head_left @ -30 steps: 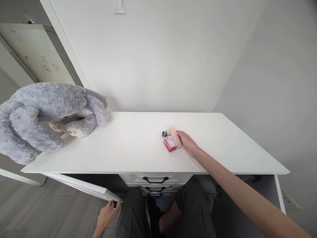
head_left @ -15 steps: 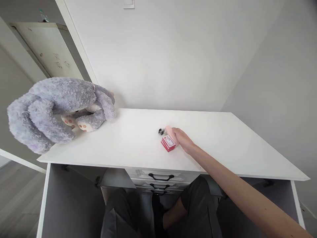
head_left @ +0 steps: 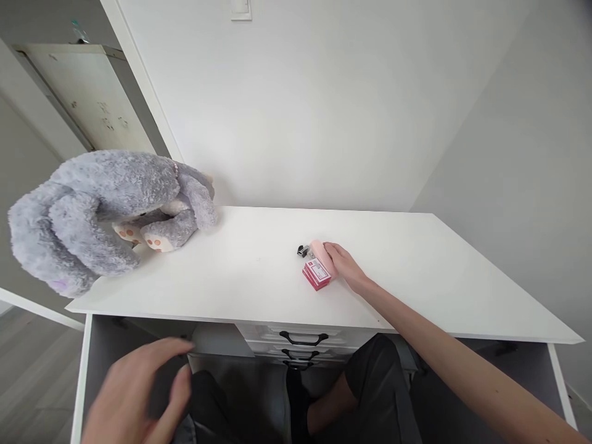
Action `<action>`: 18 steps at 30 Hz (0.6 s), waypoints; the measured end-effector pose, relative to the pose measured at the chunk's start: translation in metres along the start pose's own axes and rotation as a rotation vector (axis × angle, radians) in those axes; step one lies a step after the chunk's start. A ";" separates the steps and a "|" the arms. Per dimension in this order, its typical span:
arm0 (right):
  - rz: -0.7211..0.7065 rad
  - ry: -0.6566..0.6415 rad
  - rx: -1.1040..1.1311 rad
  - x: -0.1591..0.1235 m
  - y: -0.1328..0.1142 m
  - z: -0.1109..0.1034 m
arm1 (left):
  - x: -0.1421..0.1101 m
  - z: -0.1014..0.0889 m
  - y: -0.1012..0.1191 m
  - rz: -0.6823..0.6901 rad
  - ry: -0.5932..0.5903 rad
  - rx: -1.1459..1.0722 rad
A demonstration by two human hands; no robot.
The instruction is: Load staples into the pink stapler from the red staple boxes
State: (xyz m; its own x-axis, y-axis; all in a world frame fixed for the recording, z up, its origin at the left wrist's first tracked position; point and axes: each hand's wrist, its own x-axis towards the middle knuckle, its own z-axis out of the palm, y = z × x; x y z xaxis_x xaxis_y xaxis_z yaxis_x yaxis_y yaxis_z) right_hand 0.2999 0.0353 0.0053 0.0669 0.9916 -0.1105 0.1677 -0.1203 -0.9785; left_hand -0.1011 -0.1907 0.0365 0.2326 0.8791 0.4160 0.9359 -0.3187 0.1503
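Observation:
My right hand [head_left: 345, 265] rests on the white tabletop [head_left: 259, 271], its fingers closed around a pink oblong object [head_left: 323, 258]. Stacked small red-and-white boxes [head_left: 317, 273] touch or nearly touch that object on its near left side. Just left of its far end lies a small black and silver item [head_left: 303, 251], too small to name for sure. My left hand [head_left: 143, 394] hovers, slightly blurred, in front of the cabinet's left opening. Its thumb and fingers are apart with nothing between them.
A large grey plush toy [head_left: 115, 185] slumps over the left end of the tabletop. Below, the left cabinet door [head_left: 82, 376] and right cabinet door [head_left: 560, 382] stand open. Between them are drawers with black handles [head_left: 304, 339]. A wall [head_left: 314, 111] rises behind.
My left hand was at the edge of the left door, then out of view, and is now raised in front of the cabinet. That door has swung wide open. My right hand stays on the pink object.

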 end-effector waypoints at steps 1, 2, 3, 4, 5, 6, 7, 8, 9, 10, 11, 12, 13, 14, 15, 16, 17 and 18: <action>-0.018 0.004 0.007 0.000 0.003 0.000 | 0.024 0.004 0.007 0.032 -0.067 -0.013; -0.033 0.008 0.020 0.000 0.007 -0.001 | 0.048 0.009 0.013 0.058 -0.157 -0.030; -0.043 0.010 0.041 0.000 0.010 -0.001 | 0.070 0.015 0.018 0.090 -0.265 -0.053; -0.048 0.010 0.068 0.000 0.013 -0.002 | 0.089 0.021 0.022 0.090 -0.360 -0.073; -0.049 0.009 0.098 0.000 0.016 -0.002 | 0.107 0.029 0.024 0.056 -0.387 -0.087; -0.050 0.007 0.125 0.001 0.018 -0.002 | 0.122 0.036 0.025 0.034 -0.404 -0.105; -0.053 0.005 0.143 0.001 0.020 -0.003 | 0.135 0.044 0.024 0.042 -0.401 -0.132; -0.060 0.004 0.146 0.002 0.021 -0.003 | 0.146 0.051 0.023 0.060 -0.381 -0.157; -0.072 0.004 0.133 0.003 0.022 -0.004 | 0.156 0.059 0.021 0.065 -0.356 -0.178; -0.087 0.003 0.107 0.003 0.023 -0.005 | 0.166 0.067 0.019 0.055 -0.341 -0.193; -0.106 -0.001 0.076 0.004 0.024 -0.006 | 0.174 0.076 0.018 0.038 -0.333 -0.210; -0.125 -0.007 0.046 0.004 0.025 -0.006 | 0.182 0.084 0.017 0.020 -0.330 -0.234; -0.139 -0.016 0.023 0.004 0.025 -0.007 | 0.190 0.093 0.017 0.015 -0.328 -0.264; -0.150 -0.025 0.011 0.004 0.026 -0.008 | 0.197 0.101 0.018 0.010 -0.321 -0.303; -0.156 -0.033 0.006 0.003 0.027 -0.008 | 0.204 0.109 0.019 -0.005 -0.315 -0.341; -0.160 -0.039 0.005 0.003 0.027 -0.009 | 0.210 0.117 0.021 -0.025 -0.315 -0.372; -0.162 -0.042 0.005 0.002 0.027 -0.009 | 0.215 0.124 0.023 -0.043 -0.307 -0.395; -0.166 -0.046 0.004 0.001 0.027 -0.009 | 0.220 0.130 0.027 -0.051 -0.297 -0.418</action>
State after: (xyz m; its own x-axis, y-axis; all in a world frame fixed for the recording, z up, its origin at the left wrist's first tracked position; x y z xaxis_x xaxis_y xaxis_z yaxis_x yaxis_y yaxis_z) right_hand 0.3138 0.0323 -0.0199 -0.0067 0.9990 0.0444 0.1686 0.0449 -0.9847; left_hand 0.0094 0.0402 0.0154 0.3109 0.9408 0.1352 0.7766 -0.3335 0.5345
